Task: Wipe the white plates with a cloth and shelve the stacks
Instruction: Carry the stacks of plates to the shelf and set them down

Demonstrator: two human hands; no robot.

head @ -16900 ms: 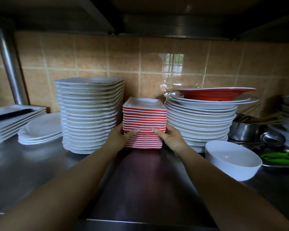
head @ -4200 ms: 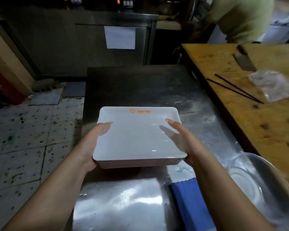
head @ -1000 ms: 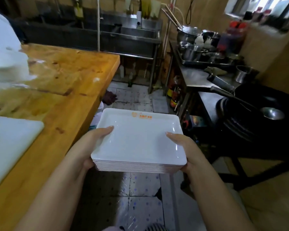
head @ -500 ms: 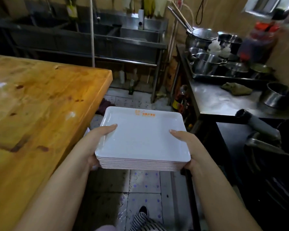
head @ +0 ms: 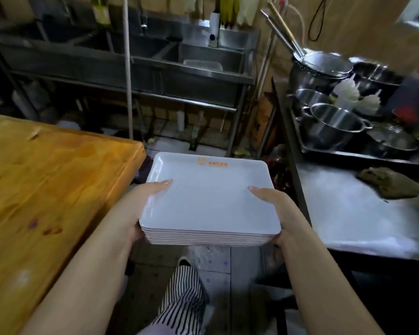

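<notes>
A stack of several white rectangular plates (head: 209,201), with an orange logo on the top plate's far edge, is carried level in front of me over the floor. My left hand (head: 140,204) grips the stack's left side, thumb on the top plate. My right hand (head: 273,209) grips the right side the same way. The fingers under the stack are hidden. No cloth is in either hand.
A wooden table (head: 41,189) runs along the left. A steel counter (head: 353,213) on the right carries a brown rag (head: 390,182), with pots (head: 334,124) in a tray behind it. A steel sink unit (head: 179,66) stands ahead. My striped trouser leg (head: 182,296) steps over the tiled floor.
The view has turned further right and moved forward along the aisle. The steel counter now fills more of the right side. The stack stays held the same way in both hands.
</notes>
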